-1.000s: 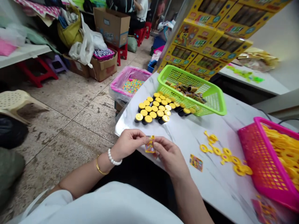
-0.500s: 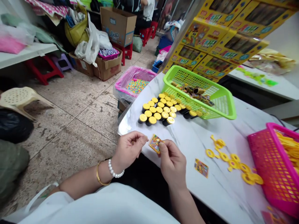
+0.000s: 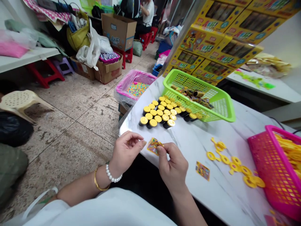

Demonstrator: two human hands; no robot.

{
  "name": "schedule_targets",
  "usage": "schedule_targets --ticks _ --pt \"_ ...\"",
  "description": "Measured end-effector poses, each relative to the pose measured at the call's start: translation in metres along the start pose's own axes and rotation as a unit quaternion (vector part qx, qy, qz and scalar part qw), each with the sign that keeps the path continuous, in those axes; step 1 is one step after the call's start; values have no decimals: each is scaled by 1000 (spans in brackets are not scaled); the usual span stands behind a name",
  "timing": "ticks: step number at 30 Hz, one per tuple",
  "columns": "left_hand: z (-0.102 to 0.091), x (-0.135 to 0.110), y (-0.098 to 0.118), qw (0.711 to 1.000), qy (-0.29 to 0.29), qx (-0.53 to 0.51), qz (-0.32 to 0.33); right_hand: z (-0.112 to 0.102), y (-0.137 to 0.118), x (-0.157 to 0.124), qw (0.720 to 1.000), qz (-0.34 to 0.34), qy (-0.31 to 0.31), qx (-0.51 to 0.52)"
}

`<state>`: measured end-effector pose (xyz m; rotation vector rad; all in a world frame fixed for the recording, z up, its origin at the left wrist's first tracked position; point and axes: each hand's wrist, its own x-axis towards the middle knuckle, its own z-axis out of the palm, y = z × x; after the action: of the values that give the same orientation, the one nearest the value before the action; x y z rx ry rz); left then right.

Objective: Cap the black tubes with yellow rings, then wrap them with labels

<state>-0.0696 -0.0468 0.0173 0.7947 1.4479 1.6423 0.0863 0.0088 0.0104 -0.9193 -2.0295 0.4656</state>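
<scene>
Between thumb and fingers, my right hand (image 3: 173, 164) pinches a small colourful printed card (image 3: 153, 145) with a yellow border, held over the table's near edge. My left hand (image 3: 129, 153), with a pearl bracelet and a gold bangle at the wrist, is just left of the card. Its thumb and forefinger are slightly apart, with nothing visible between them. A similar card (image 3: 202, 171) lies flat on the table to the right. Beyond my hands stand several black tubs with yellow lids (image 3: 161, 112), grouped close together.
A green basket (image 3: 225, 110) holds small printed pieces. Yellow plastic rings (image 3: 225, 159) lie near a pink basket (image 3: 270, 163) of yellow parts. Stacked yellow boxes (image 3: 204, 40) rise behind. Left of the white table (image 3: 178, 133) is a lined bin of coloured beads (image 3: 138, 89). A person sits far back.
The card in my right hand has shifted slightly left and lies flatter. My left thumb and forefinger have parted a little, and that hand has moved slightly left.
</scene>
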Motion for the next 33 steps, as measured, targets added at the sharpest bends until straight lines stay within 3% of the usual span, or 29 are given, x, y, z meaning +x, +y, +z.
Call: schedule_targets --ticks 3,8,11,13,18,21,24,26,29,33 --pt "-2 -1 -2 999 -38 29 18 4 -3 0 999 -31 -8 -8" --pt "-5 -2 0 999 -37 29 20 9 -9 5 996 -82 -35 -21" --pt "-10 2 3 995 -78 -13 -60 4 -5 20 993 -96 -75 6" --pt "-13 7 3 985 -97 -59 -128 2 4 36 993 -95 -61 -32" --pt "-19 18 -1 959 -62 -173 -214 21 30 67 965 -66 -27 -251" --pt "-22 23 0 937 -54 -218 -267 34 37 69 963 -31 -33 -265" --pt "-23 26 3 918 -62 -264 -291 30 32 63 989 22 2 -149" --pt "-23 29 5 907 -70 -288 -300 20 25 59 998 65 17 12" --pt "-18 33 5 889 -68 -322 -317 7 16 57 960 113 -22 254" --pt "-9 38 5 872 -68 -360 -325 5 14 57 921 154 -61 352"
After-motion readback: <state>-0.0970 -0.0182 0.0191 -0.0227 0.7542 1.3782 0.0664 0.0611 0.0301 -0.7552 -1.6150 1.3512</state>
